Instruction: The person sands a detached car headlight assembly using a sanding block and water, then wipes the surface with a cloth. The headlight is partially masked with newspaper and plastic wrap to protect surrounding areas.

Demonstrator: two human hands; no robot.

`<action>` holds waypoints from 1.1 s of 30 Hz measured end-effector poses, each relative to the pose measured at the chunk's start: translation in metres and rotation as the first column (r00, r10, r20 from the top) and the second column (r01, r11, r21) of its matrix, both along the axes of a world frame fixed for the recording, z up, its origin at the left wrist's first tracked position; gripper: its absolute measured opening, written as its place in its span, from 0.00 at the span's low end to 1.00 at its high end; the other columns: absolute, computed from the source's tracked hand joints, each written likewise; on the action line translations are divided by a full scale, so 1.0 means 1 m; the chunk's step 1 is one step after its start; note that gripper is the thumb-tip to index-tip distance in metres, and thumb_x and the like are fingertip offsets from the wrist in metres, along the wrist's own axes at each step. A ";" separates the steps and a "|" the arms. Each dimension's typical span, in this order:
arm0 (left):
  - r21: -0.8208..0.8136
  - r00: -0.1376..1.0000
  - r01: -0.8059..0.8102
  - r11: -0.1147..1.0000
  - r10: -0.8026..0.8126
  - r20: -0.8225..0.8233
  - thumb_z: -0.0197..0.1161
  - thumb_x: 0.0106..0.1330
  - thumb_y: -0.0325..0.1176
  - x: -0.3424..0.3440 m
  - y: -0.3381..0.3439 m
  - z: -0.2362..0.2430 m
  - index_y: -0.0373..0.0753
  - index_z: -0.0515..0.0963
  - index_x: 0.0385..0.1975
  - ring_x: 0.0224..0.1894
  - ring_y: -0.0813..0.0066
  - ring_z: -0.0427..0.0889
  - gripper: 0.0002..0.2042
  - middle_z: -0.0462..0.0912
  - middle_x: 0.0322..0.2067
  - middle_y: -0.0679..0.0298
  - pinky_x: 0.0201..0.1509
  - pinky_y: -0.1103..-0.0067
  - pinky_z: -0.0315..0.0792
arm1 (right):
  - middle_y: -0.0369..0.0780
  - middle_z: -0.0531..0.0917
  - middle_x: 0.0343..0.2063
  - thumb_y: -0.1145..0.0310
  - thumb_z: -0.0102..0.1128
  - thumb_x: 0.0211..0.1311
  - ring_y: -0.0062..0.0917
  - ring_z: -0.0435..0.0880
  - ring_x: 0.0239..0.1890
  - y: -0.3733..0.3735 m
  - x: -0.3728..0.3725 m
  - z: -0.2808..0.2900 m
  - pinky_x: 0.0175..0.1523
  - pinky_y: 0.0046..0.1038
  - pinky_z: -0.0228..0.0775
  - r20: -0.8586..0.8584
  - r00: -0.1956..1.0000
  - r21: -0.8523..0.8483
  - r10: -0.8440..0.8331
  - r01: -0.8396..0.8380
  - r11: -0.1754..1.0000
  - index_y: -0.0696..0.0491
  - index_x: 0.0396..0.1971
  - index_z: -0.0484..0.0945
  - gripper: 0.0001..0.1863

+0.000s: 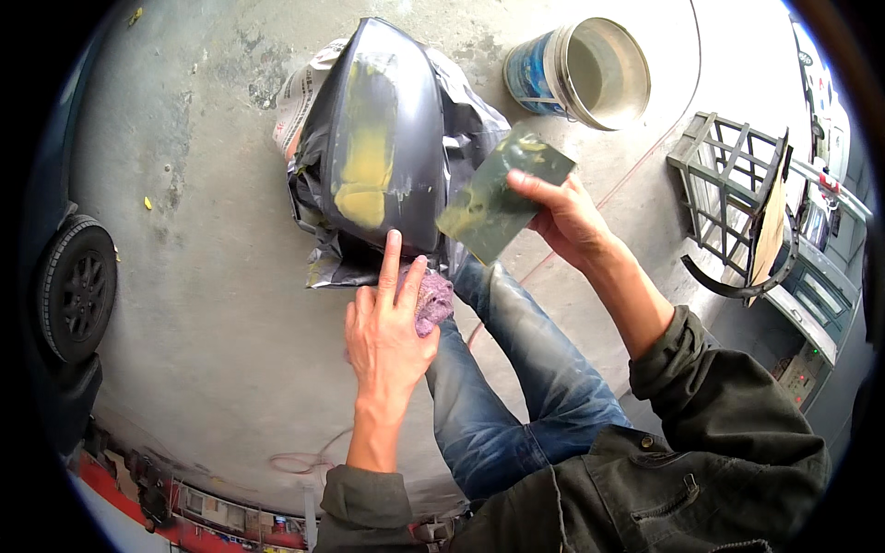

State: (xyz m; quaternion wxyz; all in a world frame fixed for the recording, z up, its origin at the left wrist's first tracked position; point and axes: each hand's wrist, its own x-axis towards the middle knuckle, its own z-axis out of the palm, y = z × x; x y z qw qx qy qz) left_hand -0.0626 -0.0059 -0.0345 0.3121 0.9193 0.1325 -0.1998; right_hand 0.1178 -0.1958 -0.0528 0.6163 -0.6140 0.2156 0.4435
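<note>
Grey concrete floor (203,304) bears a tipped bucket (581,74) and metal rack (728,184).

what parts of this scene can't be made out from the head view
- Lower edge of the dark car panel: covered by the left hand and the purple rag.
- Underside of the green sanding sheet: faces away; right hand hides its corner.
- Newspaper under the panel: mostly buried.
- Bucket contents: too dim.
- Car wheel: body cut off by the left rim.

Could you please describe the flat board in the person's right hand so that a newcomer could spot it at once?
Start at the dark car panel with its yellow filler patch. Just right of it, the right hand holds a flat greenish board smeared with yellow. Unlike the round bucket behind, it is thin and rectangular.
</note>
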 end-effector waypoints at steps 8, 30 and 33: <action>0.081 0.992 0.068 0.994 -0.076 0.098 0.75 0.37 0.29 -0.008 -0.005 -0.012 0.49 0.75 0.63 0.38 0.63 0.75 0.43 0.56 0.76 0.69 0.43 0.71 0.72 | 0.36 0.85 0.45 0.68 0.67 0.66 0.21 0.83 0.45 0.026 0.009 0.006 0.52 0.26 0.75 0.501 0.866 0.005 -0.006 0.003 1.000 0.58 0.55 0.77 0.20; -0.237 0.888 -0.308 0.921 0.368 0.275 0.65 0.41 0.30 -0.076 0.035 -0.014 0.37 0.72 0.63 0.66 0.42 0.71 0.39 0.64 0.69 0.44 0.67 0.62 0.68 | 0.49 0.60 0.73 0.66 0.57 0.56 0.41 0.53 0.77 0.097 -0.029 -0.052 0.78 0.40 0.47 0.770 -0.279 -0.637 0.573 -0.359 0.682 0.60 0.70 0.61 0.39; -0.349 0.855 -0.373 0.860 0.465 0.231 0.67 0.47 0.32 -0.078 0.050 -0.027 0.32 0.72 0.59 0.56 0.53 0.76 0.33 0.74 0.56 0.49 0.62 0.66 0.69 | 0.49 0.59 0.73 0.63 0.61 0.53 0.41 0.52 0.78 0.100 -0.030 -0.051 0.79 0.41 0.45 0.779 -0.251 -0.626 0.575 -0.372 0.685 0.60 0.70 0.61 0.42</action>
